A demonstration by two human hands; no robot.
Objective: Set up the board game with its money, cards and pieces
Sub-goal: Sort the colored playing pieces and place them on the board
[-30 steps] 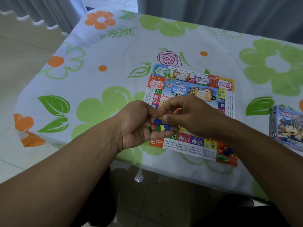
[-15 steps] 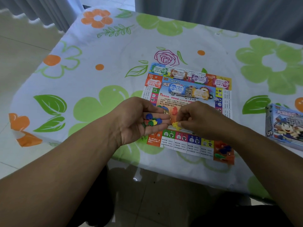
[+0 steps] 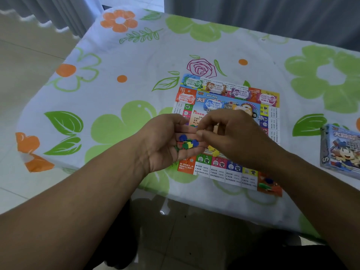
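Note:
The colourful game board (image 3: 220, 172) lies flat on the flowered tablecloth (image 3: 120, 106). Stacks of paper money (image 3: 214, 87) sit along its far edge and top left corner. My left hand (image 3: 165, 145) is cupped palm up over the board's left side and holds several small blue, green, yellow and red pieces (image 3: 187, 143). My right hand (image 3: 229, 137) hovers right beside it with fingers curled, thumb tip at the left fingers; whether it pinches a piece is hidden. Yellow pieces (image 3: 213, 151) lie on the board under it. A blue and a green piece (image 3: 267, 183) sit on the near right corner.
The game box (image 3: 341, 151) lies at the right edge of the view. The table's front edge (image 3: 175, 199) runs just below the board, with tiled floor beneath. Grey curtains (image 3: 253, 12) hang behind the table.
My right hand set a yellow piece on the board half a second ago, then came back up to the pieces in my left palm. My left hand stayed cupped.

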